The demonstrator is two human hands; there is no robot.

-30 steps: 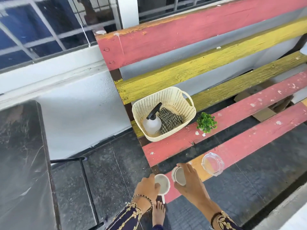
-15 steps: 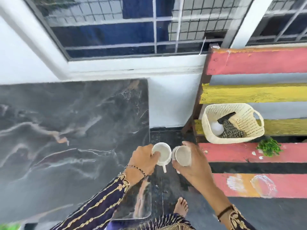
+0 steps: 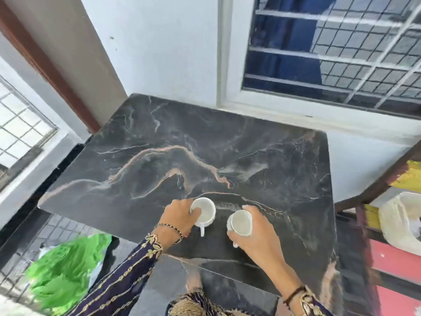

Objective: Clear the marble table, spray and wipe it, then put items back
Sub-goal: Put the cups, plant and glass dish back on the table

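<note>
Gripping two white cups over the near part of the dark marble table (image 3: 205, 144), a person pinches the left cup (image 3: 206, 213) by its rim with the left hand (image 3: 178, 216) and wraps the right hand (image 3: 262, 238) round the right cup (image 3: 241, 223). The cups are close but apart.

Desk (image 3: 159, 160): dark marble top, veined in pink and white, set against a white wall | left cup (image 3: 206, 213): white, upright, held over the near part by the left hand (image 3: 178, 216) | right cup (image 3: 241, 223): white, tilted, held beside it by the right hand (image 3: 260, 238) | contact with desk: cannot be told
</note>
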